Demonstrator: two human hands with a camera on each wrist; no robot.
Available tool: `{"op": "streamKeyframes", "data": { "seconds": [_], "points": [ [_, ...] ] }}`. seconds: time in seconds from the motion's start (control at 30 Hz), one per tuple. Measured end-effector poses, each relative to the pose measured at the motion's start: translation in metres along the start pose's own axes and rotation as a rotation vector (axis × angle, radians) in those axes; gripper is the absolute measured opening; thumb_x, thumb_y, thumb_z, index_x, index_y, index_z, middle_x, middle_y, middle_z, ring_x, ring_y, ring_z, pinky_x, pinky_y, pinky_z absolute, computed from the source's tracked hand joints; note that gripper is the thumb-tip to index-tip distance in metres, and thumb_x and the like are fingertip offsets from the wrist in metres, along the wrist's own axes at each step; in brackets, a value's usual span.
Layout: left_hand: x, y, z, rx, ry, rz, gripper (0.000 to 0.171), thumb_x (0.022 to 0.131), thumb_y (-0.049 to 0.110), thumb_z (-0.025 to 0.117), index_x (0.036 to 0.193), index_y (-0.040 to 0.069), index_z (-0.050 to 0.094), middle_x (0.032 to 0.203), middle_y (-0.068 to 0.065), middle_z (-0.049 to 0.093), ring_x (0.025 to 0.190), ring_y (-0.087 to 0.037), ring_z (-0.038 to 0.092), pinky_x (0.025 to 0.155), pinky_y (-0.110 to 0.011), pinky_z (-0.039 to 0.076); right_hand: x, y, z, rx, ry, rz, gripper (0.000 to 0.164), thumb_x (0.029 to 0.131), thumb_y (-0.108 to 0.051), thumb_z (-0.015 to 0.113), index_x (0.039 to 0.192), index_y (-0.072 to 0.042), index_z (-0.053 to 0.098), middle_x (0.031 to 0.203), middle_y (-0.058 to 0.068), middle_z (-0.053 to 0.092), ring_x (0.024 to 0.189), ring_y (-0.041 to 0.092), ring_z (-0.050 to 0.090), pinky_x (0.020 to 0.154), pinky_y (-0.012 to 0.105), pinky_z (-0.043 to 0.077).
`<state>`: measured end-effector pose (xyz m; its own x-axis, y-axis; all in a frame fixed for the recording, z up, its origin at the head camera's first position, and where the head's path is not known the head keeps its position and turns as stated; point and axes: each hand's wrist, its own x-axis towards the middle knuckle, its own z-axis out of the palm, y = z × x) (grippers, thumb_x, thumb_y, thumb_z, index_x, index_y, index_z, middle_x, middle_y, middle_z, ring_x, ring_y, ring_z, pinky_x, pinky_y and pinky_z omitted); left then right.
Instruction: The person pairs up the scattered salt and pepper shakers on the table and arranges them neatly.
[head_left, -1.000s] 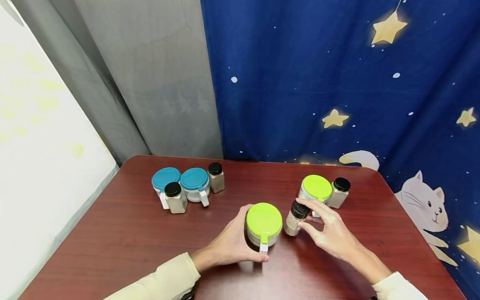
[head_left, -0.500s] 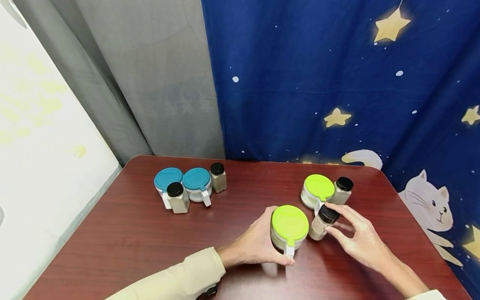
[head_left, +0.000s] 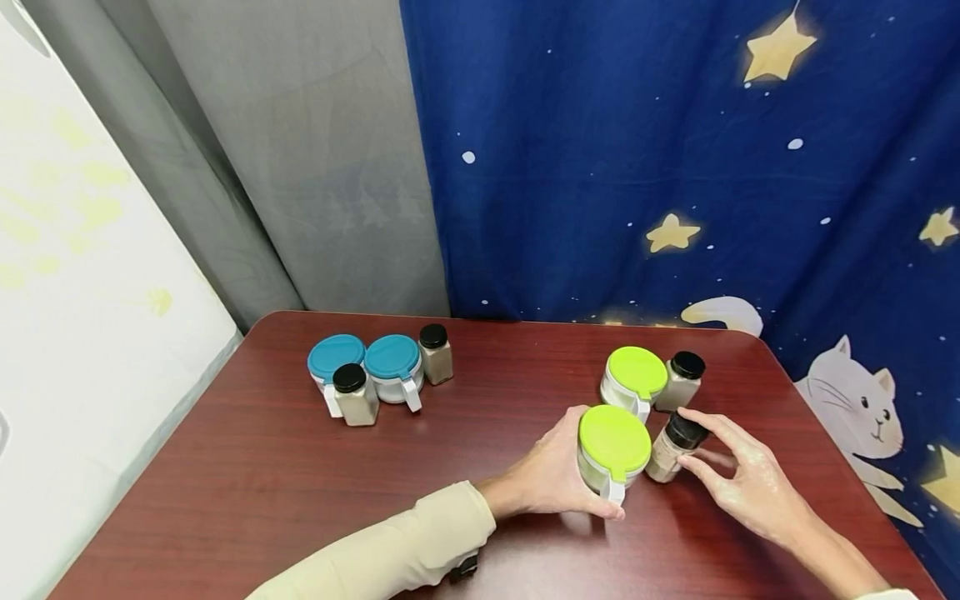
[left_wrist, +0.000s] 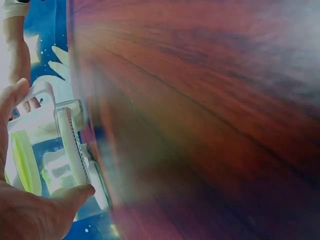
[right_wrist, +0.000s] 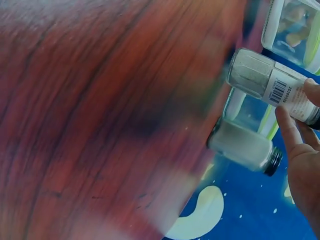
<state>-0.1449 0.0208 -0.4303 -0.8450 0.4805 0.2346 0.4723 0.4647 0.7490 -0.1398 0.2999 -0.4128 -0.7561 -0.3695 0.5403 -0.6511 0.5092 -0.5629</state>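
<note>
My left hand point(head_left: 558, 477) grips a clear seasoning jar with a lime-green lid point(head_left: 615, 440) and white handle, fingers round its far side and thumb by the handle. To its right, my right hand point(head_left: 761, 492) pinches a black-capped spice bottle point(head_left: 666, 458) near the cap; the bottle leans slightly. A printed label with a barcode point(right_wrist: 278, 92) shows on it in the right wrist view. Just behind the held pair stand a second green-lidded jar point(head_left: 636, 375) and another black-capped bottle point(head_left: 679, 385). In the left wrist view, the thumb and fingers point(left_wrist: 75, 197) span the jar.
At the table's point(head_left: 300, 492) back left stand two blue-lidded jars, one left point(head_left: 336, 357) and one right point(head_left: 393, 357), with a black-capped bottle point(head_left: 356, 404) in front and another bottle point(head_left: 437, 358) beside them. A blue curtain point(head_left: 540, 167) hangs behind the table.
Both hands have moved right across the table, carrying the green-lidded jar and the spice bottle, and are now in front of the second green-lidded jar and its neighbouring bottle.
</note>
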Motion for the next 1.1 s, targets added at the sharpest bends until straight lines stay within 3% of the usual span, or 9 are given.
{"op": "streamKeyframes", "data": {
  "seconds": [0.23, 0.5, 0.63, 0.87, 1.1],
  "points": [
    [0.010, 0.003, 0.013, 0.000, -0.014, 0.032, 0.109, 0.059, 0.039, 0.100, 0.145, 0.011, 0.037, 0.129, 0.002, 0.051, 0.110, -0.004, 0.055, 0.094, -0.021, 0.044, -0.005, 0.008, -0.008, -0.005, 0.026, 0.013, 0.077, 0.070, 0.024, 0.080, 0.138, -0.003, 0.058, 0.121, 0.004, 0.061, 0.114, -0.002, 0.056, 0.081, 0.016, 0.052],
    [0.016, 0.008, 0.028, 0.022, -0.037, 0.014, 0.106, 0.060, 0.041, 0.099, 0.143, 0.013, 0.039, 0.127, 0.006, 0.050, 0.108, -0.001, 0.054, 0.091, -0.018, 0.043, -0.016, 0.010, -0.015, -0.050, 0.023, 0.083, 0.078, 0.072, 0.023, 0.079, 0.141, -0.006, 0.057, 0.123, 0.003, 0.059, 0.116, -0.005, 0.053, 0.081, 0.012, 0.050],
    [0.018, 0.013, 0.035, 0.061, -0.055, -0.028, 0.106, 0.059, 0.043, 0.099, 0.141, 0.014, 0.039, 0.124, 0.008, 0.050, 0.103, -0.001, 0.054, 0.087, -0.016, 0.044, -0.021, 0.012, -0.019, -0.054, 0.031, 0.109, 0.079, 0.072, 0.024, 0.079, 0.141, -0.007, 0.057, 0.124, -0.002, 0.058, 0.116, -0.005, 0.053, 0.081, 0.013, 0.050],
    [0.018, 0.026, 0.046, 0.173, -0.081, -0.174, 0.112, 0.057, 0.052, 0.098, 0.143, 0.018, 0.035, 0.120, 0.011, 0.050, 0.097, -0.005, 0.059, 0.080, -0.019, 0.048, -0.026, 0.011, -0.023, -0.066, 0.037, 0.137, 0.078, 0.073, 0.022, 0.079, 0.142, -0.009, 0.056, 0.129, -0.006, 0.055, 0.119, -0.008, 0.051, 0.080, 0.012, 0.050],
    [0.025, 0.037, 0.054, 0.217, -0.080, -0.248, 0.119, 0.054, 0.055, 0.098, 0.147, 0.021, 0.032, 0.122, 0.011, 0.052, 0.094, -0.009, 0.062, 0.079, -0.022, 0.050, -0.031, 0.010, -0.024, -0.072, 0.046, 0.146, 0.080, 0.073, 0.022, 0.079, 0.143, -0.010, 0.056, 0.130, -0.005, 0.054, 0.117, -0.009, 0.051, 0.078, 0.011, 0.050]
  ]
}}
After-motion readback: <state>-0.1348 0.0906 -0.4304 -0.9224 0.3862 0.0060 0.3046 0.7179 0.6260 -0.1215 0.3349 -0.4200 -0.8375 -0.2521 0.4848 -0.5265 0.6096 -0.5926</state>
